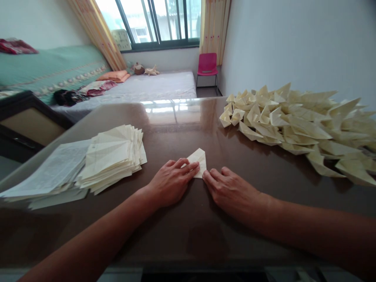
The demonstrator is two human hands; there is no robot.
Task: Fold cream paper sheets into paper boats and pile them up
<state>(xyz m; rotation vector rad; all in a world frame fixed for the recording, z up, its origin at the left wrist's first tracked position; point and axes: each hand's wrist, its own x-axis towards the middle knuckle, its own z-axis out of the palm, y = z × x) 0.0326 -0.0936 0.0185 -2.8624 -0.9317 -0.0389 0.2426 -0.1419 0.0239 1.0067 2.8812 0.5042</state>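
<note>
"Cream folded-paper piece (pixel 201 158): what's hiding it?"
"Left hand (pixel 172 181), covering its lower left. Right hand (pixel 227 188) is touching its lower-right corner. Undersides hidden, can't tell grip. It's lying between, on glossy brown table (pixel 158 235)."

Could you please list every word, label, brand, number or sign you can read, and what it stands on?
None can be read with certainty.
Printed sheet: faint print, too blurred.
Paper stack: small mark, too small.
Clock-like thing: face markings, too blurred.
Folded paper: no text visible.
</note>
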